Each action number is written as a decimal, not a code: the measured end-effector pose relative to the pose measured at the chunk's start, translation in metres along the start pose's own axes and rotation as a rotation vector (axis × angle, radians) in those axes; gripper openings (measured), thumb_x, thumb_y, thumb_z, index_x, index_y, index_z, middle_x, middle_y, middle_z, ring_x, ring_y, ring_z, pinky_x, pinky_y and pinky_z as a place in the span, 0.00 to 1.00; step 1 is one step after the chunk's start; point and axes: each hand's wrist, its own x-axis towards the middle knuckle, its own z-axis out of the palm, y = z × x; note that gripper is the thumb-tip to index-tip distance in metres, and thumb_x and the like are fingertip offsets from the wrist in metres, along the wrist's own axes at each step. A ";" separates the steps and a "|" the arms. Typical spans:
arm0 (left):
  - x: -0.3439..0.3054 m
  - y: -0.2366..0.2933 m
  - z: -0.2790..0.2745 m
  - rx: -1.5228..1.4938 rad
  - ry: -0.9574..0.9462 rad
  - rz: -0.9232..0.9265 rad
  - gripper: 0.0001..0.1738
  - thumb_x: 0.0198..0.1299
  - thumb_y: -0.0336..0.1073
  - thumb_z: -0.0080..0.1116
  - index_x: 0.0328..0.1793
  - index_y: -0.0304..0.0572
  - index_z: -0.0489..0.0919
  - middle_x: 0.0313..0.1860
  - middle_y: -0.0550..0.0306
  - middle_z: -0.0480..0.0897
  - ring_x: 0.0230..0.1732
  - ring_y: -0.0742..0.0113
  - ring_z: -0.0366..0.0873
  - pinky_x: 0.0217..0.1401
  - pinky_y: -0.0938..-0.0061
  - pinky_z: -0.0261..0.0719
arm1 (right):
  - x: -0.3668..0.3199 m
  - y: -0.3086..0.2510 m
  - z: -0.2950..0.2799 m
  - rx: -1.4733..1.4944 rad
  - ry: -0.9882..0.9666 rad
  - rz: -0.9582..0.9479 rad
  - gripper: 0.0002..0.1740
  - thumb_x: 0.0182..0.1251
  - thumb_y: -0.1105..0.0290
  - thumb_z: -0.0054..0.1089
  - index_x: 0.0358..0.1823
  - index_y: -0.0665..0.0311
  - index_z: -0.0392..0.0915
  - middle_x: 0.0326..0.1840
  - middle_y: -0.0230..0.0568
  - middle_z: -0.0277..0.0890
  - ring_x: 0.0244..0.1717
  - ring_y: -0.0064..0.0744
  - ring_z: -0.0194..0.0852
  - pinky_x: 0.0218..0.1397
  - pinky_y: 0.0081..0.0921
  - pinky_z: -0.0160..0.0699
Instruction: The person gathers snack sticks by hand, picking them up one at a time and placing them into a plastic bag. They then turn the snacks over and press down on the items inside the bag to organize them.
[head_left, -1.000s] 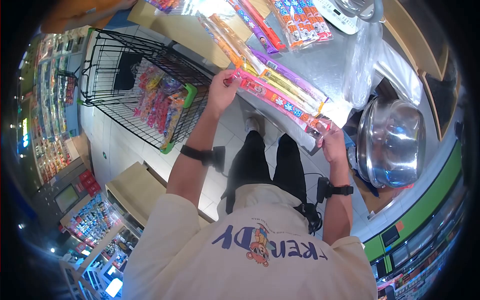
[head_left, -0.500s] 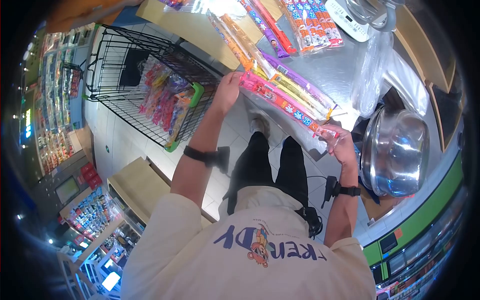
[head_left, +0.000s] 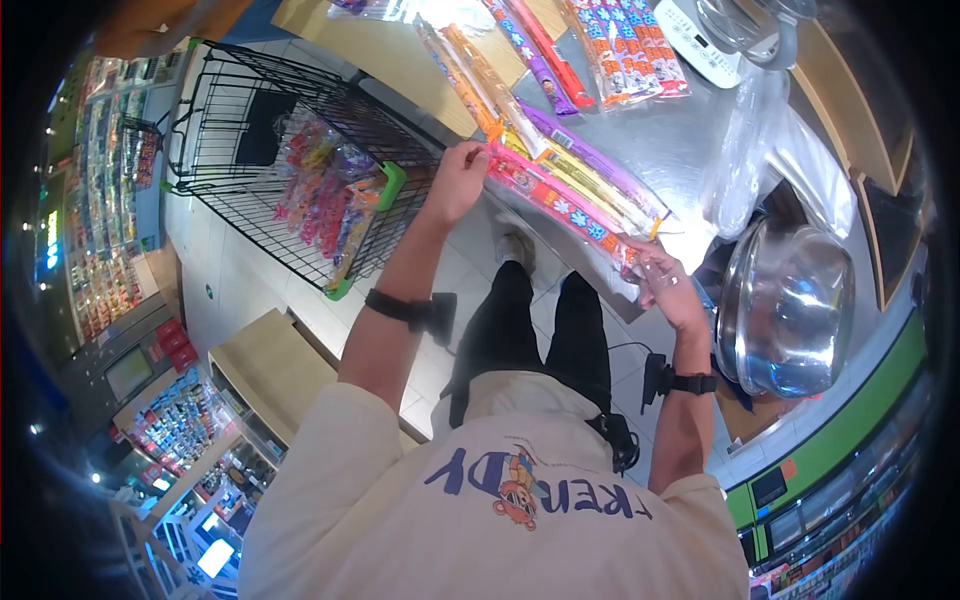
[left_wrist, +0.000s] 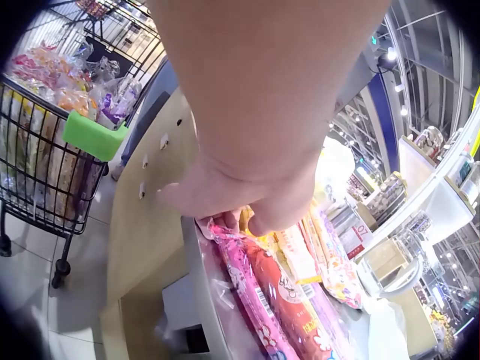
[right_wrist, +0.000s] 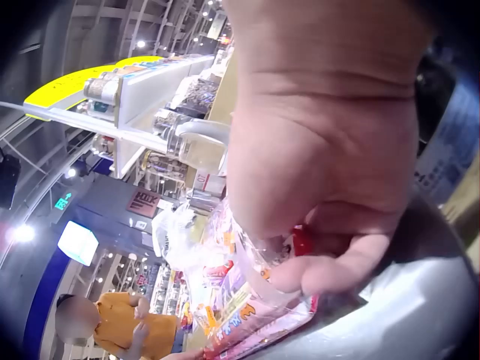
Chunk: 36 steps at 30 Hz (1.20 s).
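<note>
At the near edge of the metal table (head_left: 680, 145), long stick-shaped snack packets lie side by side. A pink packet (left_wrist: 251, 292) is nearest the edge, with a red packet (left_wrist: 289, 300) beside it. My left hand (head_left: 460, 185) has its fingertips curled at the left end of the pink packet. My right hand (head_left: 665, 285) holds the other end, its thumb and fingers bent round the clear wrapper in the right wrist view. Yellow packets (head_left: 590, 180) and a purple packet (head_left: 625, 180) lie just behind. The left fingertips are partly hidden.
Left of the table stands a black wire cart (head_left: 300, 255) with bagged sweets (head_left: 325, 185). More flowered packets (head_left: 625, 50) and a white scale (head_left: 700, 45) lie farther back. Clear plastic bags (head_left: 740, 140) and a steel bowl (head_left: 790, 310) are at right. A person in orange (right_wrist: 142, 326) stands across.
Both hands and the pink and red packets have come down and right beside the yellow ones. The left hand has since drawn slightly back; the right fingers have shifted on the packet end.
</note>
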 end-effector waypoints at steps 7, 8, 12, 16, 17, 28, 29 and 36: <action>-0.013 -0.007 0.017 -0.088 0.097 0.032 0.17 0.74 0.35 0.54 0.62 0.31 0.78 0.45 0.62 0.81 0.47 0.77 0.75 0.53 0.80 0.73 | -0.015 0.034 -0.010 0.265 -0.104 -0.056 0.20 0.82 0.65 0.48 0.71 0.56 0.73 0.27 0.33 0.77 0.25 0.23 0.80 0.30 0.21 0.81; -0.015 -0.007 0.019 -0.101 0.131 0.024 0.17 0.74 0.34 0.54 0.63 0.31 0.77 0.46 0.62 0.81 0.48 0.76 0.75 0.54 0.80 0.73 | -0.012 0.031 -0.010 0.186 -0.130 -0.056 0.20 0.82 0.67 0.47 0.71 0.56 0.74 0.35 0.36 0.80 0.23 0.22 0.78 0.29 0.20 0.80; -0.024 0.016 0.017 -0.224 0.085 -0.080 0.17 0.75 0.35 0.53 0.63 0.31 0.77 0.48 0.60 0.82 0.51 0.76 0.76 0.57 0.79 0.73 | -0.001 0.018 -0.013 0.160 -0.198 -0.094 0.20 0.82 0.69 0.45 0.69 0.57 0.75 0.66 0.40 0.78 0.15 0.19 0.69 0.22 0.15 0.73; -0.027 0.017 0.011 -0.460 0.005 -0.212 0.17 0.77 0.34 0.49 0.63 0.32 0.78 0.52 0.60 0.83 0.52 0.75 0.77 0.59 0.79 0.72 | 0.008 0.002 -0.016 0.258 -0.320 -0.058 0.19 0.82 0.70 0.43 0.69 0.57 0.75 0.79 0.40 0.65 0.13 0.18 0.64 0.19 0.14 0.69; -0.027 0.014 0.010 -0.464 -0.039 -0.190 0.17 0.77 0.34 0.47 0.64 0.33 0.78 0.54 0.60 0.83 0.52 0.75 0.77 0.59 0.80 0.71 | 0.009 -0.001 -0.016 0.207 -0.327 -0.069 0.19 0.82 0.69 0.44 0.68 0.58 0.75 0.77 0.40 0.67 0.13 0.17 0.64 0.19 0.13 0.68; -0.065 0.066 0.004 0.727 0.009 0.675 0.26 0.47 0.27 0.63 0.58 0.50 0.80 0.57 0.57 0.78 0.64 0.53 0.70 0.66 0.54 0.61 | 0.002 0.031 -0.009 0.338 -0.111 -0.069 0.18 0.81 0.63 0.49 0.65 0.64 0.75 0.57 0.41 0.82 0.16 0.16 0.65 0.19 0.16 0.70; -0.063 0.068 0.001 0.742 -0.036 0.688 0.27 0.48 0.27 0.65 0.58 0.51 0.80 0.58 0.58 0.78 0.62 0.52 0.71 0.64 0.55 0.65 | -0.003 0.038 -0.007 0.419 0.026 -0.046 0.17 0.81 0.65 0.49 0.63 0.65 0.75 0.51 0.40 0.82 0.16 0.17 0.65 0.19 0.17 0.70; -0.032 0.038 -0.010 0.512 -0.146 0.746 0.26 0.48 0.27 0.70 0.57 0.46 0.80 0.56 0.52 0.76 0.60 0.48 0.72 0.67 0.57 0.68 | -0.053 0.012 0.020 -0.169 0.820 -0.191 0.10 0.76 0.72 0.52 0.54 0.69 0.73 0.33 0.39 0.73 0.23 0.25 0.71 0.27 0.26 0.76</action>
